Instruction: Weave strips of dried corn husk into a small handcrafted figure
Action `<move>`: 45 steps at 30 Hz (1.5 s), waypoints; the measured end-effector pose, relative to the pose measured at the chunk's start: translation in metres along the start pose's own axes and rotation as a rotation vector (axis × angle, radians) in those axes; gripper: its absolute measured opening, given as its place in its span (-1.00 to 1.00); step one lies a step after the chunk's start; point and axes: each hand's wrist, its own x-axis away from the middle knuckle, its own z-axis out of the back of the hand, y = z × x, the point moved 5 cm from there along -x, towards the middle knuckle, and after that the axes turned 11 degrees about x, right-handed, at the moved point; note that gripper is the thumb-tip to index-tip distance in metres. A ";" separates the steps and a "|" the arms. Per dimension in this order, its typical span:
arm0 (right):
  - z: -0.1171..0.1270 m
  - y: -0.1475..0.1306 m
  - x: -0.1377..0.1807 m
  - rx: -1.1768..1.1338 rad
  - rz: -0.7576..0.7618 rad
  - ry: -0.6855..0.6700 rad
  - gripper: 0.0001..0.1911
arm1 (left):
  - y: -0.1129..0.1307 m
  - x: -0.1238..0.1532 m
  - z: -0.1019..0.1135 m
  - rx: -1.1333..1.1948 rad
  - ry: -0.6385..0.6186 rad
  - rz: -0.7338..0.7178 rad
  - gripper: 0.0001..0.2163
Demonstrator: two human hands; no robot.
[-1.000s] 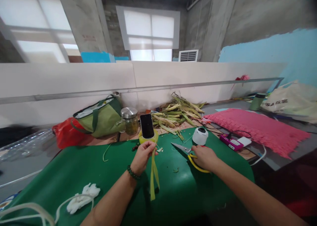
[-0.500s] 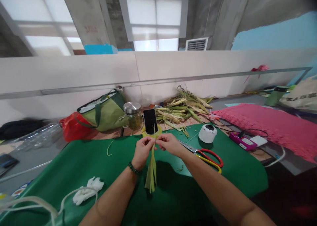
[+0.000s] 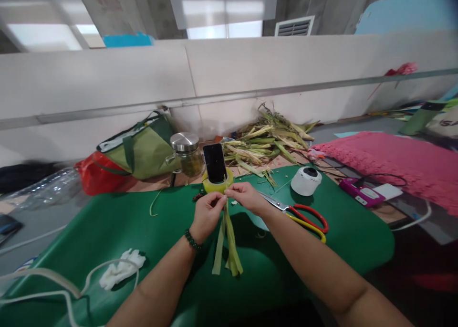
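- Left hand (image 3: 206, 214): fingers curled shut, pinching the top ends of the leaf strips (image 3: 227, 245). There is a bead bracelet (image 3: 192, 241) at the wrist.
- Right hand (image 3: 246, 197): thumb and fingertips pinch the same top ends and touch the left hand's fingertips.
- Leaf strips: held over the green mat (image 3: 107, 222), just in front of the phone (image 3: 214, 162). The lower ends hang loose and splayed; I cannot tell whether the tips touch the mat.
- Progress, as a judgement: the strips are already narrow and gathered at one end. No fold, knot or weave shows below the pinch, so the shaping looks barely begun.
- Scissors (image 3: 304, 216): lying on the mat just right of the right forearm, held by neither hand.
- Stock: a leaf pile (image 3: 268, 143) sits behind the mat, well apart from the hands.
- Room ahead: tight. The phone, propped in a yellow roll (image 3: 217, 187), stands just beyond the knuckles.
- Room to the right: the scissors are near, with a white round device (image 3: 306, 180) beyond them, then the mat's curved edge.
- Room to the left: the widest stretch of mat, reaching to the white cloth (image 3: 121, 269) and the cord (image 3: 53, 279).
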 end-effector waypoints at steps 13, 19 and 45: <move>-0.003 -0.006 0.006 -0.077 -0.112 -0.085 -0.62 | 0.015 0.003 -0.001 -0.022 0.049 -0.245 -0.83; -0.004 -0.004 0.007 -0.207 -0.195 -0.078 -0.56 | 0.002 0.000 -0.001 0.328 0.064 -0.034 -0.82; 0.017 -0.027 0.015 0.224 0.158 0.191 -0.74 | -0.008 -0.005 0.001 0.310 0.039 0.174 -0.77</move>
